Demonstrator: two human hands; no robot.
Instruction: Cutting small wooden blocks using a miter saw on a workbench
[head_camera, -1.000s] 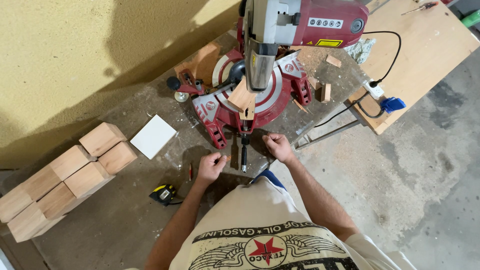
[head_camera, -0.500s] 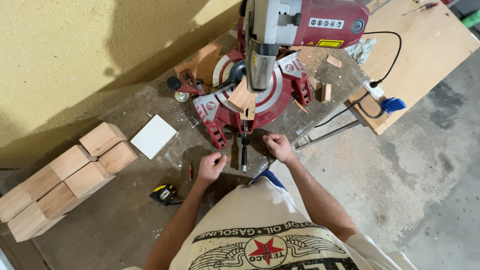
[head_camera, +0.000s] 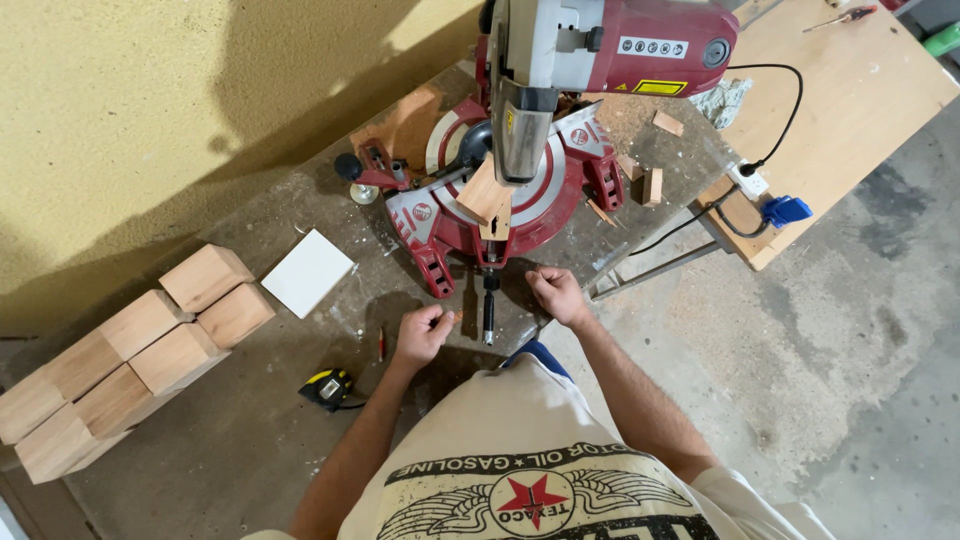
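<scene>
Miter saw (head_camera: 520, 170) on bench; both hands (head_camera: 425, 332) loosely curled near front handle (head_camera: 488, 305).

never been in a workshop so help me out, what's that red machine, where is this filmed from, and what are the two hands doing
The picture comes from a camera worn on the person's head, looking straight down at their own arms. The red machine is a miter saw on a dusty workbench, with a wood piece lying on its round table under the blade guard. The left hand is curled as if pinching something small, too small to identify. The right hand rests loosely closed on the bench by the saw's front handle. Also there: stacked wood blocks, a white tile, a tape measure and a red pencil.
</scene>
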